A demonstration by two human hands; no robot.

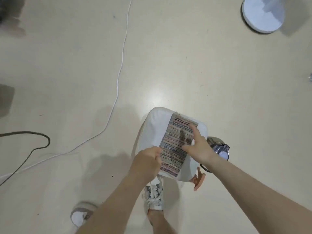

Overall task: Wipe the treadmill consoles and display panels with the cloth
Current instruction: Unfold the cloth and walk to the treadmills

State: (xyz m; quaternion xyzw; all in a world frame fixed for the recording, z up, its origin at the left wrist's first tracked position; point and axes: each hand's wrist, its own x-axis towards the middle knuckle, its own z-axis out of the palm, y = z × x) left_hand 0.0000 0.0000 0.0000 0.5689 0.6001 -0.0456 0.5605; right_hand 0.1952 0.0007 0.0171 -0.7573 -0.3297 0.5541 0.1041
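Observation:
A folded striped cloth (176,142), many-coloured, lies flat on a white square stool seat (157,125) in the lower middle of the head view. My left hand (148,160) pinches the cloth's near left edge with curled fingers. My right hand (196,146) rests on the cloth's right side with its fingers spread and straight. No treadmill console or display panel is in view.
A white cable (120,65) and a dark cable (38,146) run over the pale floor at left. A round white base (261,14) stands top right. A metal bottle (219,147) and a pink object (198,180) sit beside the stool. My shoes (154,195) are below.

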